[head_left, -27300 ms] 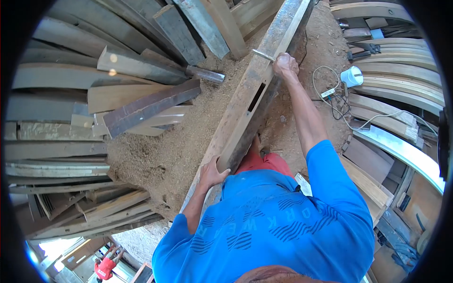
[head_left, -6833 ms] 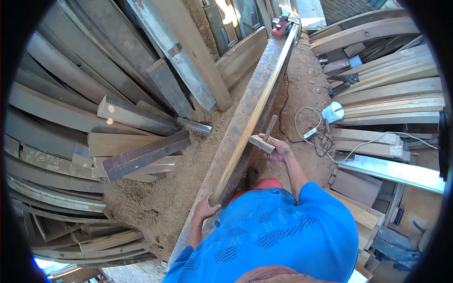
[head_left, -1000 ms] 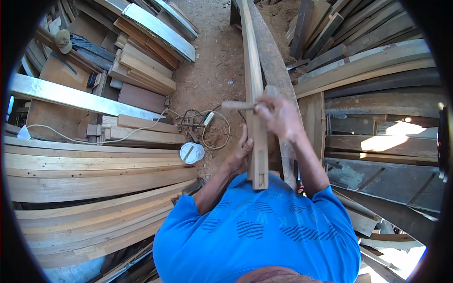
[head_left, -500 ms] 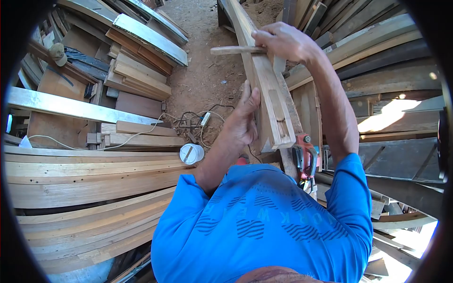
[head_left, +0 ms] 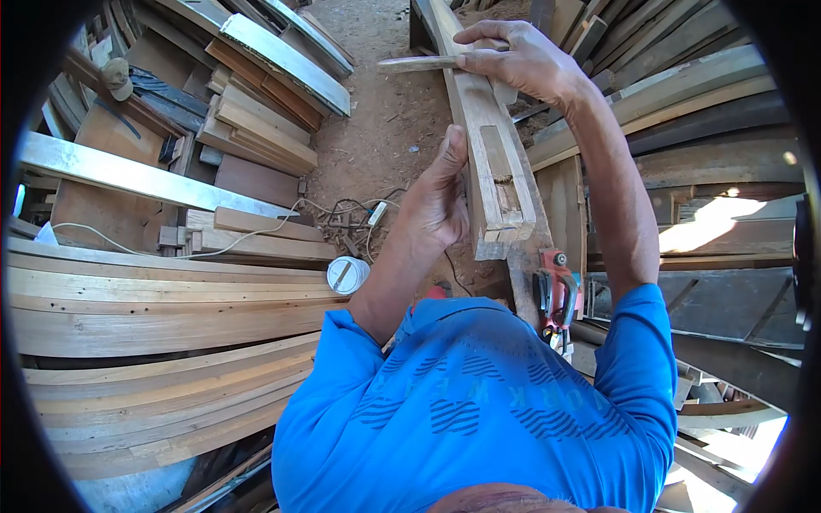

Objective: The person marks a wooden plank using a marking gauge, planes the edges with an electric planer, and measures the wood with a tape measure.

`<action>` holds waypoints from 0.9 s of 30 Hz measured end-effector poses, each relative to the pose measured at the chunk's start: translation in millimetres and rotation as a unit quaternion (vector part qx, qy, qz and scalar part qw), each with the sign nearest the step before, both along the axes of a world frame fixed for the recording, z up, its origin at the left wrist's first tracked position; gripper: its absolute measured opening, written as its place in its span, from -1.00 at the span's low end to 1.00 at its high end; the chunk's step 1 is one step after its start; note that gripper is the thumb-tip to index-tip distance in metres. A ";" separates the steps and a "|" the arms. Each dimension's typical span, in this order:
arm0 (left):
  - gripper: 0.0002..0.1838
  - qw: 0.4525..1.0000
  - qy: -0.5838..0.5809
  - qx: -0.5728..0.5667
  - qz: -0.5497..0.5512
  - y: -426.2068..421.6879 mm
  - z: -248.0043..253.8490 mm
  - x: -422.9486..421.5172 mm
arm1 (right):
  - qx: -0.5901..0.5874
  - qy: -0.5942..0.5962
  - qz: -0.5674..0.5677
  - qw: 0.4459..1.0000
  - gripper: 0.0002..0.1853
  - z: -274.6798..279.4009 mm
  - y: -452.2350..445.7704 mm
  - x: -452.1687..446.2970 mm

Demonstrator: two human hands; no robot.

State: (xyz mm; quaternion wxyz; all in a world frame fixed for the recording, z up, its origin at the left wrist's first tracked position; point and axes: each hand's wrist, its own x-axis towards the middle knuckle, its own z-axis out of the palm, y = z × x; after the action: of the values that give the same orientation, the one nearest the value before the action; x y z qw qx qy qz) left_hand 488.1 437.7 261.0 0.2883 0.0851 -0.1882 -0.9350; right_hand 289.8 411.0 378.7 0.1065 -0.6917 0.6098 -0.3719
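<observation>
A long wooden beam (head_left: 475,120) runs away from me, with a narrow slot cut into its top near the close end. My left hand (head_left: 438,201) grips the beam's left side near that end, thumb pointing up along it; its other fingers are partly hidden. Farther up the beam, my right hand (head_left: 526,61) pinches a thin, flat wooden strip (head_left: 417,64) that lies crosswise over the beam and sticks out to the left. A pale block-like part shows below the right hand, partly covered; whether it joins the strip I cannot tell.
A red and black power tool (head_left: 558,286) sits right of the beam's close end. Stacked boards (head_left: 171,312) fill the left side, and more timber (head_left: 710,162) lines the right. A white tub (head_left: 347,275) and a cable with a white power strip (head_left: 376,214) are on the ground.
My right hand has moved slightly away from me along the beam with the strip. The left hand has shifted a little, and the beam's close end sits slightly higher in view.
</observation>
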 end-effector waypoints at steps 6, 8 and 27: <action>-0.30 1.000 -0.017 0.003 0.011 9.6 -22.2 -1.9 | 0.017 0.042 -0.107 0.993 -0.54 -7.4 50.7 24.5; -0.30 1.000 0.007 -0.009 0.009 13.6 -33.3 -0.5 | 0.028 0.024 -0.092 0.995 -0.55 -1.8 89.9 40.4; 0.17 0.998 0.025 -0.051 -0.015 29.5 -86.5 -19.1 | 0.083 0.051 -0.142 0.985 -0.74 -70.8 85.0 28.8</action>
State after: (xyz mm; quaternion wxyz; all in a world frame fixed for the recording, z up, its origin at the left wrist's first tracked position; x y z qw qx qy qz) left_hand 469.0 467.1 174.5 0.2832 0.0442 -0.2295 -0.9302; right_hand 318.6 496.1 307.9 0.0781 -0.6054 0.7349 -0.2954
